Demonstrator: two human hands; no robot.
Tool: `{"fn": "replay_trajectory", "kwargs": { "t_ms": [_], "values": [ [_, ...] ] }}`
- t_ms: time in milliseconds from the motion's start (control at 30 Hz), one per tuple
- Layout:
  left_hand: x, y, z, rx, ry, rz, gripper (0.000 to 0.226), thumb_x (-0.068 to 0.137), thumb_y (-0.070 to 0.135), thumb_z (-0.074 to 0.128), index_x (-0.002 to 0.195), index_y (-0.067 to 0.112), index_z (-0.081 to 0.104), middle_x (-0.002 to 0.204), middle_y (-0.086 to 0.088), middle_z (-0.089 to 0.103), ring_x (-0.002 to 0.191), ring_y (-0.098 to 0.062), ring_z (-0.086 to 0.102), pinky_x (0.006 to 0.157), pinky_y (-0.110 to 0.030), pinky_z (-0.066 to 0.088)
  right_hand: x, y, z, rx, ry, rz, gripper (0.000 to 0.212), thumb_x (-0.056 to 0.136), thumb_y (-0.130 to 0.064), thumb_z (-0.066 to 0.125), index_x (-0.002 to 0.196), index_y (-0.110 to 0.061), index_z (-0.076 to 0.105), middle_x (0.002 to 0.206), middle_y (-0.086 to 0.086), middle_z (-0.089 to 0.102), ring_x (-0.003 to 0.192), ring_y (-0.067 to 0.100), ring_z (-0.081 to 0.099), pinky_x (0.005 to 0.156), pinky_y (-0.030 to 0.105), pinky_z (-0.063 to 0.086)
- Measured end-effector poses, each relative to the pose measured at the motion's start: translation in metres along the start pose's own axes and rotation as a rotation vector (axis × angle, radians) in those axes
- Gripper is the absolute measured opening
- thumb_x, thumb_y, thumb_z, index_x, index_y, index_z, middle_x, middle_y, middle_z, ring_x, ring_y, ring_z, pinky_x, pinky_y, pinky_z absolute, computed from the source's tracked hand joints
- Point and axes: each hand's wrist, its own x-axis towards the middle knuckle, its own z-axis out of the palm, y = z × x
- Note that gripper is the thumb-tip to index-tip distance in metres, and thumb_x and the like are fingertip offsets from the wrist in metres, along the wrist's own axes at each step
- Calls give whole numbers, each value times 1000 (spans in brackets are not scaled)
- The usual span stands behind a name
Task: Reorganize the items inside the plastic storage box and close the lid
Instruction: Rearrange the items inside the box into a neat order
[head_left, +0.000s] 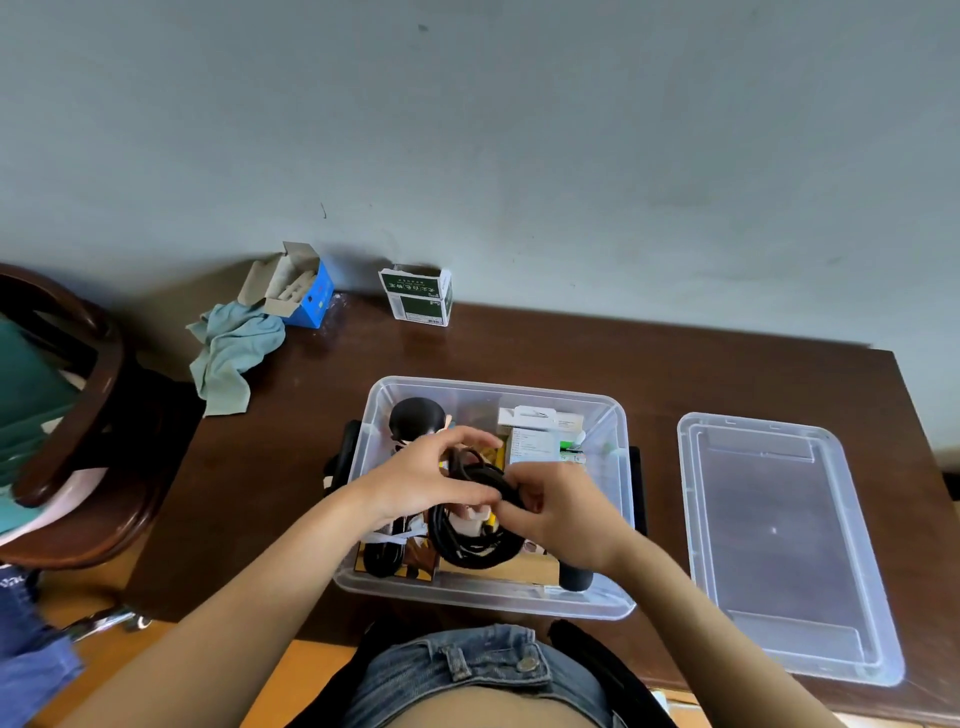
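A clear plastic storage box (613, 415) sits open on the dark wooden tabletop (571, 343), near its front edge, with black latch handles at its two short ends. Inside lie a coiled black cable (470, 545), a round black object (415, 415) in the far left corner, and white cartons (535, 436) at the far right. Above the box, the left hand (426, 480) and right hand (566, 512) both pinch a loop of that black cable, fingers curled round it. The transparent lid (779, 540) lies flat on the tabletop just right of the box. Far back by the wall stand a green-and-white carton (418, 296), an opened blue box (301, 291) and a crumpled pale green cloth (231, 353).
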Motion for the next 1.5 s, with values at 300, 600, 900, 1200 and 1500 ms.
{"fn": "replay_trajectory", "kwargs": {
  "t_ms": [300,600,900,1200,1500],
  "values": [
    [-19,-3,-27,85,115,-35,38,89,15,66,123,27,54,72,5,62,52,-9,51,54,-22,44,19,23,27,594,16,177,21,96,-16,53,91,-20,72,79,5,67,74,18,64,69,29,54],
    [-23,-18,-28,959,425,-276,54,95,51,44,140,26,26,78,5,61,54,-7,56,47,-22,42,16,67,20,-608,-91,577,29,91,-35,51,109,-14,57,106,4,63,90,20,62,64,28,44],
    [-19,-15,-18,1304,534,-144,39,91,46,54,124,26,50,129,-2,43,115,-19,44,87,-31,41,35,68,47,-613,-196,547,70,78,-48,68,137,-31,34,132,7,46,109,26,55,79,36,53],
    [-5,1,16,1072,356,177,28,95,32,50,119,20,60,121,3,51,111,-13,48,91,-28,41,20,58,23,-771,-310,529,62,78,-45,63,129,-21,39,118,4,57,106,26,56,72,32,45],
    [46,4,37,1389,-48,-253,22,96,16,50,110,3,60,110,-13,58,88,-26,53,68,-32,39,18,45,18,-949,-505,494,12,90,-15,51,97,-14,61,75,1,50,83,23,49,66,27,40]
  ]
}}
